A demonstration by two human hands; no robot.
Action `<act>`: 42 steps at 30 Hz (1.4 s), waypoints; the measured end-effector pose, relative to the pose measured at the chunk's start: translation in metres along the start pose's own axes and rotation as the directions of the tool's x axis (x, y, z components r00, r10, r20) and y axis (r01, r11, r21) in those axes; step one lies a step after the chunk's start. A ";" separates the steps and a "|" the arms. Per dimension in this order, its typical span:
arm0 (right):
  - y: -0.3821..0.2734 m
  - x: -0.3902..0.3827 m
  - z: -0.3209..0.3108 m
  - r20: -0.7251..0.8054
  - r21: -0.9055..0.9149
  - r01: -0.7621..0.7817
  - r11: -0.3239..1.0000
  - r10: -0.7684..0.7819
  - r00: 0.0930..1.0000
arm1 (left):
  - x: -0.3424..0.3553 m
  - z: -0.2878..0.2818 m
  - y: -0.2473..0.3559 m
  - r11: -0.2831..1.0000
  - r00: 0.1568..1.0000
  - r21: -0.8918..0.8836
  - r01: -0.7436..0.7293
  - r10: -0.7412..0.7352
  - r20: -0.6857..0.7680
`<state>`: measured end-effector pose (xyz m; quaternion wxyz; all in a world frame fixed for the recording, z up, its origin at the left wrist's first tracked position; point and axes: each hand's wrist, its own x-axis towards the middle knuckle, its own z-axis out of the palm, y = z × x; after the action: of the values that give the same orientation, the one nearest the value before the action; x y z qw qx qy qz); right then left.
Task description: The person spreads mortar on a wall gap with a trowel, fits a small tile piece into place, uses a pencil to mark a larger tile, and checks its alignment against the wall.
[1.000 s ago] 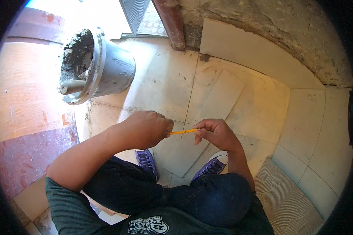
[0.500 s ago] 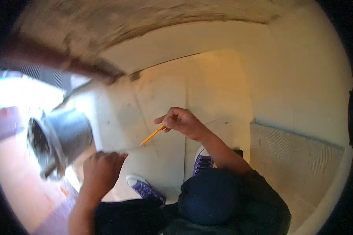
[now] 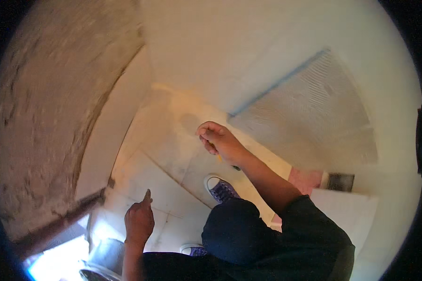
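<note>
My right hand [image 3: 219, 143] is raised in the middle of the view, fingers curled around a yellow pencil. Just a short piece of the pencil [image 3: 219, 158] shows below the fingers; the rest is hidden. My left hand [image 3: 139, 221] is lower and to the left, over the light floor tiles [image 3: 173, 206]. Its fingers are mostly curled in and one points away from me. Whatever may be inside that hand is hidden. On the right wall, a grey patch of combed adhesive [image 3: 309, 107] lies beyond my right forearm.
A grey bucket [image 3: 109, 255] stands at the lower left beside a bright opening. Rough brown plaster [image 3: 47, 103] covers the left wall above a pale tile row [image 3: 112, 126]. My purple sneakers [image 3: 222, 191] are on the floor. A pale panel [image 3: 344, 213] is at lower right.
My view has turned to the right, bringing the adhesive patch nearer the middle and the bucket to the lower edge. The pencil, earlier pointing toward my left hand, is now mostly hidden.
</note>
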<state>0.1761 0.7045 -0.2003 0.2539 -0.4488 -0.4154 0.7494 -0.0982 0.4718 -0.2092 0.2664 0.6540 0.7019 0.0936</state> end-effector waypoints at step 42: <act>-0.110 -0.445 -0.293 -0.665 -0.734 -0.370 0.570 -0.715 0.215 | 0.105 0.172 0.047 0.878 0.859 -0.234 -0.417 0.465 0.214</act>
<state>0.6438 0.5430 0.0248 0.3188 -0.8027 -0.5039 -0.0126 0.0272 0.5424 -0.3574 0.3866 0.7775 0.4794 0.1275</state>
